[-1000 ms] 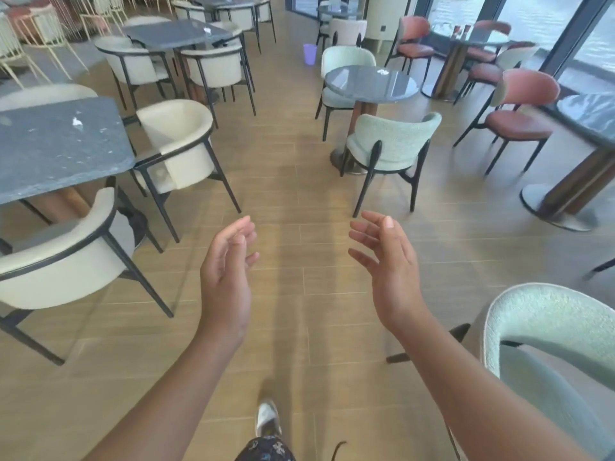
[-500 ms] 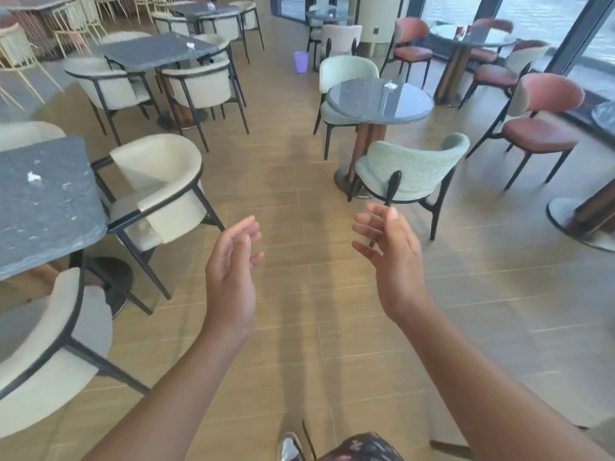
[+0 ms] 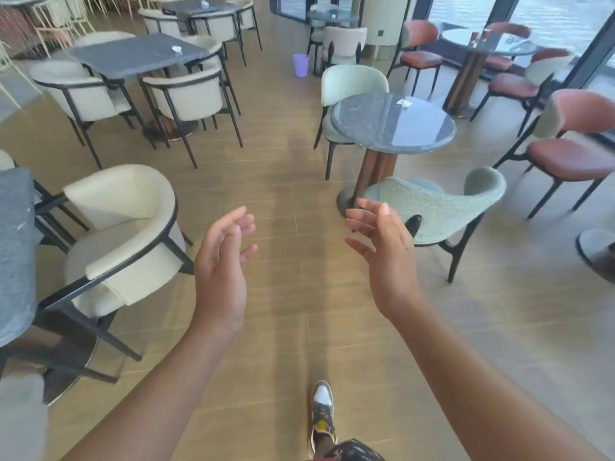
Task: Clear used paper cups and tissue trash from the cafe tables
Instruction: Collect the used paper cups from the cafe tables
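Note:
A crumpled white tissue (image 3: 404, 102) lies near the far edge of the round dark table (image 3: 376, 128) ahead on the right. Another crumpled tissue (image 3: 176, 48) lies on the square dark table (image 3: 133, 56) at the back left. A small purple bin (image 3: 300, 65) stands on the floor beyond the round table. My left hand (image 3: 221, 271) and my right hand (image 3: 382, 251) are raised in front of me over the floor, palms facing each other, fingers relaxed, holding nothing.
A green chair (image 3: 439, 211) stands just past my right hand, and a second green chair (image 3: 352, 81) behind the round table. A cream armchair (image 3: 123, 234) and a dark table edge (image 3: 15, 247) are close on the left. Red chairs (image 3: 572, 144) line the right. A wooden floor aisle (image 3: 286, 154) runs ahead.
I have walked forward along the aisle: the round table and green chair are nearer, the left table has slid out of view. Both hands stay raised and empty.

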